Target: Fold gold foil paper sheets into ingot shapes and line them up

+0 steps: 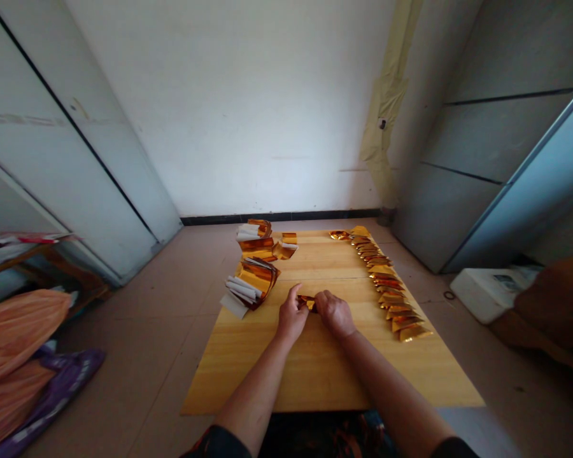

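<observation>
Both my hands are in at the middle, and here's the gold foil piece [308, 303], caught right between them, just above the wooden board [325, 388]. On my left hand [291, 319], finger and thumb close on the piece's left end, one digit sticking up. Over on my right hand [335, 314], the fingers are curled together, clamped on the right end; their tips I can't make out.

Look left of the left fingers: a fanned stack of foil sheets [256, 278], gold and white, sits near them. Beyond the fingertips, farther off and leftward, there's a second bundle [255, 229], with loose gold sheets [285, 250] just beside it. Now swing well right of the right fingers, and a long row of folded gold pieces [390, 296] runs down the board's edge, overlapping one another. Past that row, lower down, a white box [482, 294] stands on the floor [148, 356].
</observation>
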A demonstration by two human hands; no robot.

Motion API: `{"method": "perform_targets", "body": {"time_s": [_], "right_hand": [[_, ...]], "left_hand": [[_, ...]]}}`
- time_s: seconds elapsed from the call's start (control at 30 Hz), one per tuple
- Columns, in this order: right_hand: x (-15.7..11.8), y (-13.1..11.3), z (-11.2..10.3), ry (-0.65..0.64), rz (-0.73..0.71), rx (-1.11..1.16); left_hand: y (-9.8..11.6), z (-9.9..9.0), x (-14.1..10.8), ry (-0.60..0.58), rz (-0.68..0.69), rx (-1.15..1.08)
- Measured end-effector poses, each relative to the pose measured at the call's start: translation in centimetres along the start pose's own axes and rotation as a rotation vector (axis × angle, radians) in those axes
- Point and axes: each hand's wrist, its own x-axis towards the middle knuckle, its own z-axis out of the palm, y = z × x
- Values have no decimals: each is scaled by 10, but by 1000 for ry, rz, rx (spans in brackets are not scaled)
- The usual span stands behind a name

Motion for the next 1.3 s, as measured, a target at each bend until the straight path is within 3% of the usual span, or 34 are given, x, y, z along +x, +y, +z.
{"method": "perform_targets", "body": {"time_s": [0.23, 0.43, 0.67, 1.07, 1.3], "right_hand": [[-3, 7, -8, 145, 5, 214], [-13, 20, 11, 170, 7, 607], [-6, 22, 26, 209, 142, 887], [2, 18, 31, 202, 133, 876], [-6, 19, 22, 265, -100, 566]], "left_hand": [[-4, 2, 11, 70, -118, -84], [11, 4, 18, 104, -328, -327], [22, 7, 12, 61, -357, -400], [21, 9, 11, 30, -327, -416], [19, 13, 10, 73, -296, -367]]}}
